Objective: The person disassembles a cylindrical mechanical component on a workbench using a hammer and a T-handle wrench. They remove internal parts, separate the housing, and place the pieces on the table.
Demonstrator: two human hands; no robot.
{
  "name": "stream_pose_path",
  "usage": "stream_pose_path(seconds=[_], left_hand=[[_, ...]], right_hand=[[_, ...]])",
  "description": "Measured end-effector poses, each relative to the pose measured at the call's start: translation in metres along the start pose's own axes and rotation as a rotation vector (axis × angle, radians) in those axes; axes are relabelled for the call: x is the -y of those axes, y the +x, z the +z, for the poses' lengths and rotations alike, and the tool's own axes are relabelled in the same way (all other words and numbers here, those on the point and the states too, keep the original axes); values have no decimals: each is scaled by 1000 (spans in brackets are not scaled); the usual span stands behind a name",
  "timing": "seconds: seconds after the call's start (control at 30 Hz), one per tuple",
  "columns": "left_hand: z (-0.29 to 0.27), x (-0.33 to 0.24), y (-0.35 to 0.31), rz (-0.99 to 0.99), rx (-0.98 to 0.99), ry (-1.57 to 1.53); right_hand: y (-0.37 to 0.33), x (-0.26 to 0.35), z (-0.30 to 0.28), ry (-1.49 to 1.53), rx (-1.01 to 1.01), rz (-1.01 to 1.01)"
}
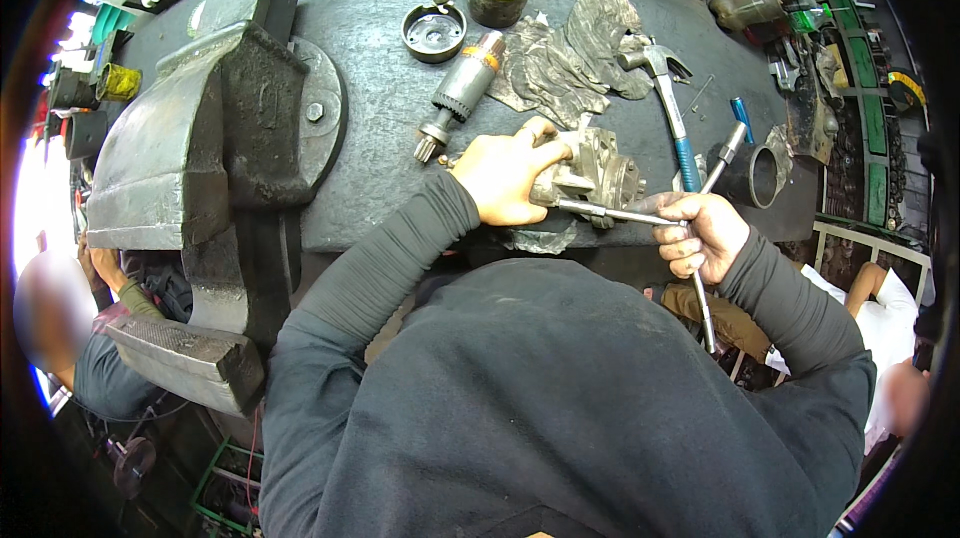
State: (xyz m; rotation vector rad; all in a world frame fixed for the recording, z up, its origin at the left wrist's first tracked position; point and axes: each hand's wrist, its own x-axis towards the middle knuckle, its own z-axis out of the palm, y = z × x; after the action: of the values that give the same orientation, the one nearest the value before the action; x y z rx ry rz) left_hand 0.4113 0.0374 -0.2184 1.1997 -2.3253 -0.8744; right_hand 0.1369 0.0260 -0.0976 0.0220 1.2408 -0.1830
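My left hand [507,176] is wrapped round one side of a grey cast metal housing [606,170] that lies at the bench's near edge. A three-way socket wrench [625,215] is in my right hand [707,235], whose fingers close round its hub. One arm of the wrench points left and its socket end meets the housing; whether it sits on a bolt, I cannot tell. The other two arms point up to the right and down toward me. Left of the housing lies a motor armature [463,88] with a small pinion gear at its near end.
A large bench vise [205,138] fills the left. Farther back are a round metal cap [434,34], a cylindrical motor casing [499,0] and dirty rags [560,58]. A claw hammer [668,98] and a metal ring [755,176] lie to the right. People sit at both sides.
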Motion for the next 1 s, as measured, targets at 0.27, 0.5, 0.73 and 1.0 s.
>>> stream_pose_path(seconds=[0.27,0.5,0.73,1.0], left_hand=[[8,1,-2,74,-104,42],[13,2,-7,83,-93,74],[16,-2,-8,73,-89,99],[11,-7,-6,46,10,146]], right_hand=[[4,15,0,-44,64,72],[4,21,11,107,54,178],[5,15,15,79,-7,144],[0,30,22,-2040,432,-1161]])
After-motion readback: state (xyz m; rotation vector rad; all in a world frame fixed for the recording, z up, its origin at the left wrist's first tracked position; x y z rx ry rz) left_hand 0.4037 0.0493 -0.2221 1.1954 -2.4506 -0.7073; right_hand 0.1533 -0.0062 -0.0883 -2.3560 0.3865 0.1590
